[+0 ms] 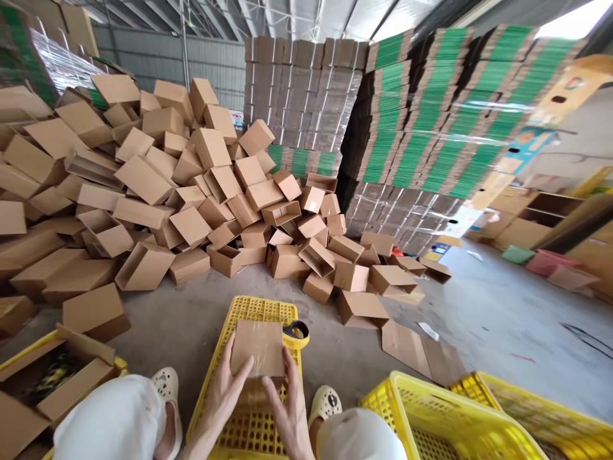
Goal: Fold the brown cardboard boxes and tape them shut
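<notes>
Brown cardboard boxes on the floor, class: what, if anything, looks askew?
The brown cardboard box heap: it lies tumbled at many angles, partly gaping open, unlike the neatly strapped brown stack behind.

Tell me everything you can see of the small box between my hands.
The small cardboard box is plain brown, with a flat, closed top facing up and shiny streaks that look like clear tape running over it. Its near side shows in shadow. Your left hand and right hand hold it from either side. It is above the yellow crate; whether it rests there is unclear.
</notes>
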Available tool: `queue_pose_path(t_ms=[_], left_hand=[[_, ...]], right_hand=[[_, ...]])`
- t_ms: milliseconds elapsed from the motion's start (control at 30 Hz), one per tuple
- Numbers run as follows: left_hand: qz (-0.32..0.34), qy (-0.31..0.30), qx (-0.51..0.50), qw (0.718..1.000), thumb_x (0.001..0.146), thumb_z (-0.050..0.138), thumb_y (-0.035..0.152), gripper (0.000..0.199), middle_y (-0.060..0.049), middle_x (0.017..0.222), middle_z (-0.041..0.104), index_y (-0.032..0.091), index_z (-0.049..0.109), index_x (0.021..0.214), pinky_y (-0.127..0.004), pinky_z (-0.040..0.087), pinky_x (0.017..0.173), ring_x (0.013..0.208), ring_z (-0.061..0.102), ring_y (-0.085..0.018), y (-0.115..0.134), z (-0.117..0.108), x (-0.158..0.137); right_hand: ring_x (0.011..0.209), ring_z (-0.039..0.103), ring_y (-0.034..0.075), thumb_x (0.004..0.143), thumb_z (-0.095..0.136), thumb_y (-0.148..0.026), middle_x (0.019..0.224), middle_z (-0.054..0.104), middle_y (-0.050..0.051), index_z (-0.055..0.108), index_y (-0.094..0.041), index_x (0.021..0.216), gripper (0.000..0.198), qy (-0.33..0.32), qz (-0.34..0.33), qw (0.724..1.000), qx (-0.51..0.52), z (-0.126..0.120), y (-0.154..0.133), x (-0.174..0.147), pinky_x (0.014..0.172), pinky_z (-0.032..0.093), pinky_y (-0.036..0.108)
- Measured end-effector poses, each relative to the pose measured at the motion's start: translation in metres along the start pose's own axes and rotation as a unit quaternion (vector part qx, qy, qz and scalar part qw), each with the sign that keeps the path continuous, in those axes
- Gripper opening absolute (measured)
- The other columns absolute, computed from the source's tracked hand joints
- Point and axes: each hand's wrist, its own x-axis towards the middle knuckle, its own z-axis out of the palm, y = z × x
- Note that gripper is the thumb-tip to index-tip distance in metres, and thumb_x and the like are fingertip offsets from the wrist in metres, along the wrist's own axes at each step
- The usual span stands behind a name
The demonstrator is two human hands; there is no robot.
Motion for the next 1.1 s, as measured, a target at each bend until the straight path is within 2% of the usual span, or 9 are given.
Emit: queue_pose_path(t_ms=[233, 400, 500, 633, 767, 833, 933, 1000, 1100], left_hand=[[0.050, -0.040, -0.008, 0.998, 0.101, 0.048, 0.048, 0.070, -0.008, 0.175, 0.031, 0.021, 0.034, 0.165, -0.042, 0.017, 0.135, 0.163, 0.025, -0.023, -0.007, 0.002, 0.025], [0.053, -0.076, 0.028, 0.995, 0.103, 0.045, 0.046, 0.072, -0.006, 0.178, 0.023, 0.021, 0.029, 0.168, -0.041, 0.013, 0.136, 0.165, 0.018, -0.021, -0.011, 0.002, 0.033], [0.046, -0.092, 0.039, 0.994, 0.102, 0.043, 0.045, 0.074, -0.009, 0.178, 0.021, 0.016, 0.027, 0.168, -0.041, 0.010, 0.136, 0.165, 0.016, -0.022, -0.011, -0.001, 0.035], [0.043, -0.114, 0.057, 0.991, 0.099, 0.047, 0.040, 0.075, -0.008, 0.177, 0.023, 0.018, 0.029, 0.168, -0.040, 0.015, 0.135, 0.165, 0.018, -0.023, -0.011, -0.007, 0.040], [0.035, -0.113, 0.107, 0.987, 0.094, 0.056, 0.032, 0.073, -0.011, 0.173, 0.036, 0.018, 0.040, 0.164, -0.040, 0.027, 0.131, 0.161, 0.031, -0.025, 0.005, -0.009, 0.065], [0.051, -0.084, 0.157, 0.983, 0.095, 0.056, 0.032, 0.057, -0.015, 0.163, 0.051, 0.015, 0.059, 0.149, -0.038, 0.035, 0.126, 0.153, 0.046, -0.027, 0.019, -0.008, 0.083], [0.087, -0.112, 0.210, 0.967, 0.102, 0.046, 0.033, 0.037, -0.012, 0.120, 0.079, 0.017, 0.078, 0.112, -0.031, 0.050, 0.101, 0.114, 0.073, -0.023, 0.036, -0.007, 0.107], [0.091, -0.131, 0.226, 0.961, 0.104, 0.046, 0.035, 0.039, -0.008, 0.095, 0.082, 0.019, 0.079, 0.092, -0.027, 0.050, 0.084, 0.091, 0.074, -0.020, 0.040, -0.009, 0.117], [0.085, -0.146, 0.253, 0.952, 0.102, 0.053, 0.039, 0.039, -0.006, 0.082, 0.080, 0.018, 0.077, 0.078, -0.026, 0.042, 0.072, 0.078, 0.069, -0.019, 0.041, -0.014, 0.126]], right_hand=[[0.159, 0.033, 0.033, 0.089, 0.068, -0.042, 0.172, 0.033, 0.015, 0.025, -0.019, 0.169, 0.093, -0.009, -0.058, 0.988, -0.140, 0.008, 0.007, 0.055, 0.128, 0.035, 0.050], [0.161, 0.023, 0.043, 0.089, 0.070, -0.054, 0.167, 0.043, 0.015, 0.052, -0.024, 0.155, 0.074, -0.040, -0.047, 0.941, -0.331, 0.013, -0.030, 0.096, 0.125, 0.028, 0.065], [0.155, 0.037, 0.043, 0.092, 0.069, -0.055, 0.151, 0.062, 0.017, 0.068, -0.022, 0.134, 0.053, -0.078, -0.061, 0.913, -0.396, 0.017, -0.061, 0.114, 0.123, 0.029, 0.063], [0.119, 0.069, 0.031, 0.100, 0.063, -0.051, 0.121, 0.076, 0.014, 0.072, -0.022, 0.105, 0.031, -0.076, -0.036, 0.911, -0.403, 0.026, -0.072, 0.126, 0.104, 0.048, 0.039], [0.097, 0.073, 0.021, 0.110, 0.045, -0.037, 0.099, 0.078, 0.005, 0.069, -0.025, 0.092, 0.033, -0.056, -0.068, 0.900, -0.427, 0.032, -0.061, 0.131, 0.088, 0.047, 0.027], [0.097, 0.073, 0.020, 0.111, 0.039, -0.026, 0.099, 0.078, 0.005, 0.070, -0.024, 0.094, 0.035, -0.059, -0.090, 0.889, -0.446, 0.033, -0.054, 0.133, 0.088, 0.046, 0.025], [0.099, 0.073, 0.021, 0.109, 0.041, -0.020, 0.103, 0.078, 0.008, 0.072, -0.023, 0.100, 0.032, -0.056, -0.096, 0.883, -0.456, 0.034, -0.046, 0.135, 0.088, 0.046, 0.025], [0.098, 0.072, 0.021, 0.109, 0.044, -0.021, 0.102, 0.078, 0.008, 0.071, -0.023, 0.101, 0.029, -0.049, -0.096, 0.883, -0.456, 0.035, -0.041, 0.136, 0.088, 0.047, 0.025], [0.096, 0.072, 0.021, 0.110, 0.045, -0.026, 0.099, 0.077, 0.008, 0.071, -0.023, 0.101, 0.028, -0.033, -0.094, 0.888, -0.450, 0.037, -0.034, 0.137, 0.087, 0.048, 0.025]])
